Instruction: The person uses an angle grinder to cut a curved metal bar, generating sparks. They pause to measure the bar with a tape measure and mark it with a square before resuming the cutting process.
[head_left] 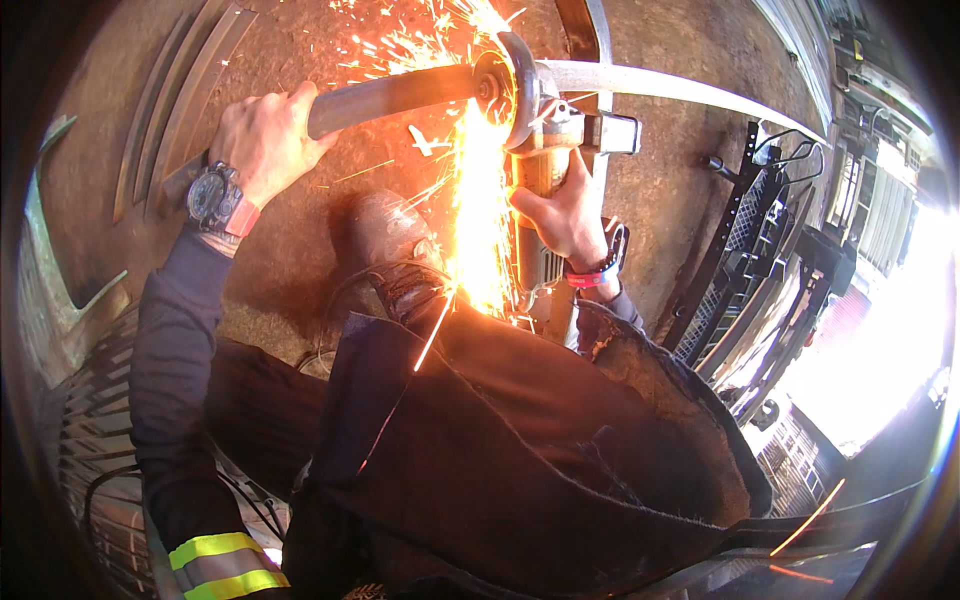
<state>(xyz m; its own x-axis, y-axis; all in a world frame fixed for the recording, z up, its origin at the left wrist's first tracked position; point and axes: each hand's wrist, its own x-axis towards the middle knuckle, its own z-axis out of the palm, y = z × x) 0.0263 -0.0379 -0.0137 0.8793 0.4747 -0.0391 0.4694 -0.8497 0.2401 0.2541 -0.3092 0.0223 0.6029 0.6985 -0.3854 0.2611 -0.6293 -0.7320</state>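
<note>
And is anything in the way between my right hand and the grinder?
No, nothing visible is. Your right hand is directly on the grinder, its thumb and fingers around the body. The sparks pour down to the left of both, not between them.

Between the left hand point(262, 140) and right hand point(568, 212), the grinder point(548, 132) and its spark stream point(482, 220) block passage. Open floor point(670, 180) lies right of the right hand, up to black metal frames point(716, 240); curved strips point(197, 85) lie beside the left hand.
</note>
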